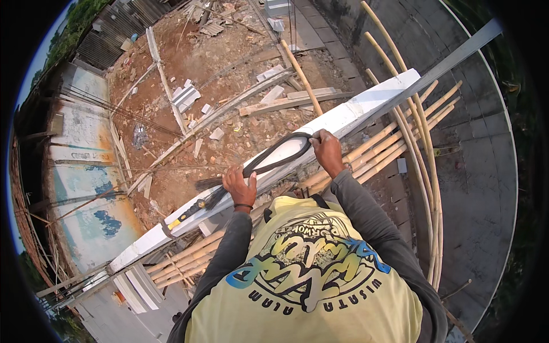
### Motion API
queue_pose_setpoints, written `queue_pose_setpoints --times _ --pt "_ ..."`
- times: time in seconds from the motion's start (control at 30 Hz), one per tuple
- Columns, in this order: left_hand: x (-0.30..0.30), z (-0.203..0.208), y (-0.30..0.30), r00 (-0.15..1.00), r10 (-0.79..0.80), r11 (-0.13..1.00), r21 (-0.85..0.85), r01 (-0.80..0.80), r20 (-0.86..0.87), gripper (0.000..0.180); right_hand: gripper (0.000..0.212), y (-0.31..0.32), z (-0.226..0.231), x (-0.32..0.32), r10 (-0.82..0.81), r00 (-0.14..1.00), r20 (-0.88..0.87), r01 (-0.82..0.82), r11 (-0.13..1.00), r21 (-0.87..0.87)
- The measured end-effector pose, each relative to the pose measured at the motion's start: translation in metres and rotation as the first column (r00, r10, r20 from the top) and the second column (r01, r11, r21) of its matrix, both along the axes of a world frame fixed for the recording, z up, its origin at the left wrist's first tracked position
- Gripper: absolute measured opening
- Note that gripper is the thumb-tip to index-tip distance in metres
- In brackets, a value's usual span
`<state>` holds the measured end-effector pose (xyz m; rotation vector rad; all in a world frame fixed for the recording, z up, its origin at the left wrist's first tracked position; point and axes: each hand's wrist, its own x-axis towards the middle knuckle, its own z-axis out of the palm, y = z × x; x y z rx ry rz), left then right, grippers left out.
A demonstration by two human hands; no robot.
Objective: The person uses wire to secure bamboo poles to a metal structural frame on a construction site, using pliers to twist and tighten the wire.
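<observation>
A looped bundle of thin dark binding wire lies along the top of a long white block wall. My right hand pinches the bundle at its bent loop end. Further left, my left hand is closed over the strands near their loose, splayed ends, resting by the wall's top. The palm side of each hand is hidden. Beyond the left hand, a hammer with a yellow and black handle lies on the wall, its head toward the lower left and partly hard to make out.
Bamboo poles run alongside the wall on my near side, and tall bent ones rise at the right. A grey metal bar extends past the wall's far end. Below lies rubble-strewn soil with timber beams and broken blocks.
</observation>
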<state>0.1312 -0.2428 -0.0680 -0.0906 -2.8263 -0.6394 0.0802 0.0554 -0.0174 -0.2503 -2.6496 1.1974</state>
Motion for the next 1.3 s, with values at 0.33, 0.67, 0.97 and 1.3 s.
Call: queue_pose_setpoints --times 0.33,0.67,0.97,1.3 --pt "0.001 -0.003 -0.006 1.000 0.016 0.998 0.066 -0.017 0.022 0.048 0.030 0.058 0.031 -0.022 -0.126 0.963 0.238 0.265 0.590 -0.762" --pt "0.001 -0.002 -0.010 0.998 0.005 0.999 0.037 -0.007 0.064 0.047 0.022 0.226 0.052 -0.012 -0.354 0.922 0.158 0.388 0.832 -0.397" --pt "-0.013 0.082 0.052 0.967 -0.243 0.960 0.124 0.251 -0.080 0.041 0.023 0.242 0.159 0.094 -0.655 0.654 -0.378 0.188 0.625 -0.758" --pt "-0.069 0.197 0.226 0.752 -0.659 -0.205 0.964 -0.168 -0.009 0.055 0.017 0.010 0.109 0.097 -0.307 0.932 -0.194 -0.022 0.485 -0.874"
